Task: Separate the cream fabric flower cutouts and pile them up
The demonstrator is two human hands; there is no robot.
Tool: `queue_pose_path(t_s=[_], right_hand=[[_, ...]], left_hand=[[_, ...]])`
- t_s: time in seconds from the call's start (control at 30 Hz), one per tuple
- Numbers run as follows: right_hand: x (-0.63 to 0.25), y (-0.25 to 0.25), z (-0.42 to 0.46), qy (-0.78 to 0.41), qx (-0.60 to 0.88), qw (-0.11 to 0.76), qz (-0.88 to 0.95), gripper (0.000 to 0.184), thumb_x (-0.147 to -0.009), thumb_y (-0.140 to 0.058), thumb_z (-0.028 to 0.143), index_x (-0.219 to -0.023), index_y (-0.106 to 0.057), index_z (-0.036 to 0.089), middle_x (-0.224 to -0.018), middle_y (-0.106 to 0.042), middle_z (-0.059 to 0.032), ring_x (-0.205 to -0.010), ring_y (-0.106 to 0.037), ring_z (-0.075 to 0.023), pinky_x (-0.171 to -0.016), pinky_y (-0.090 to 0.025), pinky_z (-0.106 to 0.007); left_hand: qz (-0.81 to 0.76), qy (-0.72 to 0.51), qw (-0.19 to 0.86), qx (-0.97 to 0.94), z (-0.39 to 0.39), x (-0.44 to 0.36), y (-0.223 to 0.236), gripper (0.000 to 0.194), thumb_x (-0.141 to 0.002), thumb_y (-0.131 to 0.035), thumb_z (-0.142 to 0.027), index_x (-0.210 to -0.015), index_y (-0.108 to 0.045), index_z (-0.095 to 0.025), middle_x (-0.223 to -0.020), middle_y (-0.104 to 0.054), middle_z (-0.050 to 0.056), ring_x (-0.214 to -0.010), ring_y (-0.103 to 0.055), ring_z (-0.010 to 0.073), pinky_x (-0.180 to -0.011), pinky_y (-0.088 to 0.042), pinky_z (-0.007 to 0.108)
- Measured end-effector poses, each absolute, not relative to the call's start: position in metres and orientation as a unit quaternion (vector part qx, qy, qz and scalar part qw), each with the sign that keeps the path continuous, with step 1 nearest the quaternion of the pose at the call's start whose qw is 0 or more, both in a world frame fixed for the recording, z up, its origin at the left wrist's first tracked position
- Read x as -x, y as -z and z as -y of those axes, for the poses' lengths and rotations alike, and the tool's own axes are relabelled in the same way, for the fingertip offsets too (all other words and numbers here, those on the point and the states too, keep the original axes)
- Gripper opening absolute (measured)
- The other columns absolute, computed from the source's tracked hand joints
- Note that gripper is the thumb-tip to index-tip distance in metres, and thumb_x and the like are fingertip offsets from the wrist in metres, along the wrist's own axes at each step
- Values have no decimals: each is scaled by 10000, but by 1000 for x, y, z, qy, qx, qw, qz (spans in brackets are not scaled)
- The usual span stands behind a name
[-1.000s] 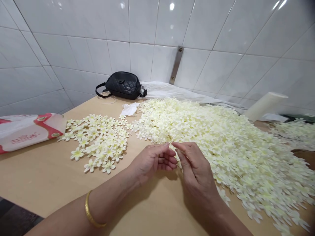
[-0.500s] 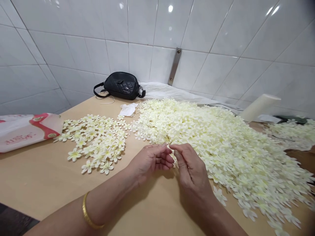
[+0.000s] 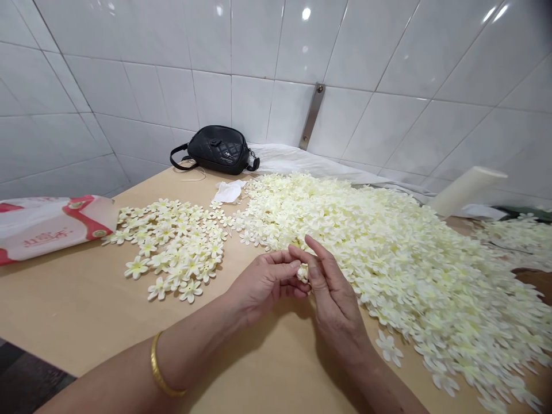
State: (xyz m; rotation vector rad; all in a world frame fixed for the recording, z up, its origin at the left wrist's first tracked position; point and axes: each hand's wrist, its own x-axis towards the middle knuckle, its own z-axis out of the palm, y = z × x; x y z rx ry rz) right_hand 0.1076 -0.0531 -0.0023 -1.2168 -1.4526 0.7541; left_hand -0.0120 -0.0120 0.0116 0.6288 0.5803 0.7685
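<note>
A small white artificial flower (image 3: pixel 303 273), partly hidden by fingers, sits between my two hands at the near edge of a large heap of pale yellow-white artificial flowers (image 3: pixel 345 221). My left hand (image 3: pixel 271 279) has its thumb and index finger closed at the flower's left side, with the other fingers curled beneath. From the right, my right hand (image 3: pixel 330 287) pinches the flower with thumb and fingers, its index finger raised and pointing up. A smaller group of loose flowers (image 3: pixel 179 244) with yellow centres lies on the table left of my hands.
On the tan table (image 3: pixel 86 316), a red and white plastic bag (image 3: pixel 47 230) lies at the left. A black quilted purse (image 3: pixel 219 149) stands at the back near the tiled wall. Beside it is crumpled white tissue (image 3: pixel 228 191). A whitish roll (image 3: pixel 468 190) leans behind the heap.
My right index finger has lifted and the right hand has turned slightly. The small flower between my hands now shows more clearly. The camera view has shifted slightly.
</note>
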Motion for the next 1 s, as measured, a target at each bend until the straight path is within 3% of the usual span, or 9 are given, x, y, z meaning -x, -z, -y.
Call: queue_pose_path(t_s=[0.1, 0.27, 0.47, 0.63, 0.87, 1.0], right_hand=[[-108, 5, 52, -260, 519, 528, 620, 375, -841, -464, 297, -1209, -422, 240, -1166, -529, -84, -1054, -502, -193, -874, -416, -359], [-107, 0, 54, -176, 552, 516, 631, 76, -779, -547, 251, -834, -537, 201, -815, -553, -15, -772, -521, -148, -717, -434, -291], [-109, -7, 53, -389, 490, 555, 548, 146, -763, -576, 316, -754, -518, 182, -655, -528, 11, -613, -507, -123, -558, -438, -244], [-113, -7, 49, -512, 398, 585, 488, 157, -769, -573, 306, -689, -530, 177, -594, -547, 14, -582, -525, -126, -603, -444, -281], [-117, -8, 48, -591, 396, 598, 370, 209, -726, -618, 338, -653, -523, 166, -566, -505, 26, -517, -477, -94, -508, -421, -236], [-116, -9, 49, -556, 420, 584, 416, 216, -751, -594, 368, -702, -521, 171, -572, -527, 28, -533, -502, -96, -538, -430, -234]], left_hand=[[-294, -387, 831, -270, 12, 12, -11, 156, -678, -641, -127, -830, -618, -103, -669, -591, 31, -548, -531, 68, -604, -428, 211], [-282, -401, 824, -284, 12, 12, -10, 156, -670, -666, -202, -766, -586, -109, -635, -560, 10, -543, -516, 69, -588, -427, 216], [-303, -372, 793, -376, 14, 13, -11, 244, -620, -709, -280, -715, -544, -128, -566, -533, -19, -505, -492, 59, -558, -408, 208], [-299, -389, 736, -466, 14, 15, -13, 233, -639, -686, -302, -694, -535, -134, -563, -558, -10, -500, -514, 79, -558, -423, 236], [-253, -354, 799, -416, 11, 15, -13, 163, -642, -654, -184, -738, -536, -125, -621, -632, 42, -536, -593, 134, -572, -457, 274], [-294, -384, 759, -436, 13, 13, -16, 121, -628, -619, -106, -719, -542, -124, -538, -611, 16, -513, -579, 114, -577, -455, 252]])
